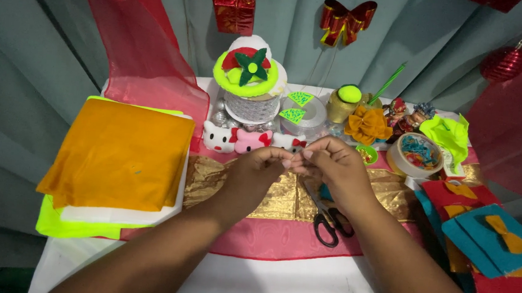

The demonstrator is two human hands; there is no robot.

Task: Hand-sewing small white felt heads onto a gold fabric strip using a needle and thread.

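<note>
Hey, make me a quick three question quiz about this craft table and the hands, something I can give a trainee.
1. True or false: the scissors lie on the table below the right hand, held by neither hand.
2. Multiple choice: what colour is the top cloth of the folded fabric stack on the left? A) blue B) orange C) black
3. Short answer: how do the left hand and the right hand stand to each other?

Key
1. True.
2. B.
3. Their fingertips meet in a pinch above the gold cloth; what they pinch is too small to tell.
</note>
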